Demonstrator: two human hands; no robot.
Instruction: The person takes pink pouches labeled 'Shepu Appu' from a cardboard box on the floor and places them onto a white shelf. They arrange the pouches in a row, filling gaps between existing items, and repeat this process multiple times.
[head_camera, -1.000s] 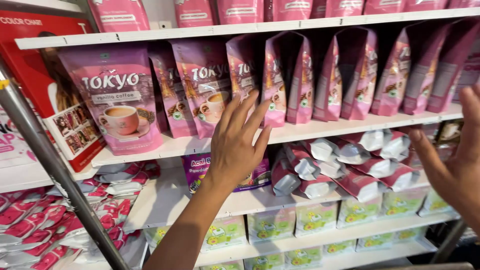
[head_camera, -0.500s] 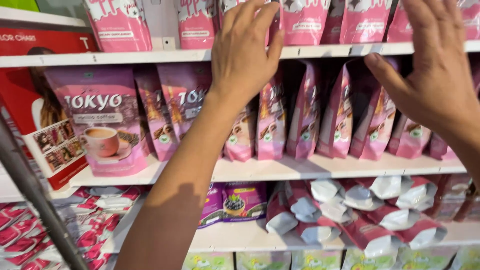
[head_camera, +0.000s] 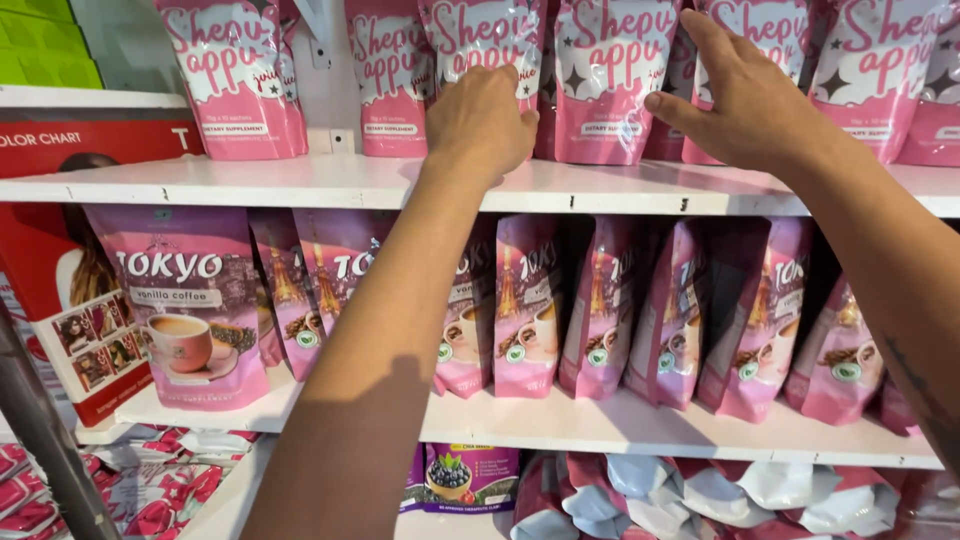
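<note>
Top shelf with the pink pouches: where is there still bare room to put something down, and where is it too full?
On the top shelf, the bare board lies along the front edge and in the gap between the leftmost pink pouch and the second pouch. It is crowded where the left hand and right hand touch overlapping pouches.

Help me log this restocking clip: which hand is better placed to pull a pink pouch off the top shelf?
Probably the left hand: its fingers already curl over a pink pouch. The right hand lies spread and flat against another pouch.
</note>
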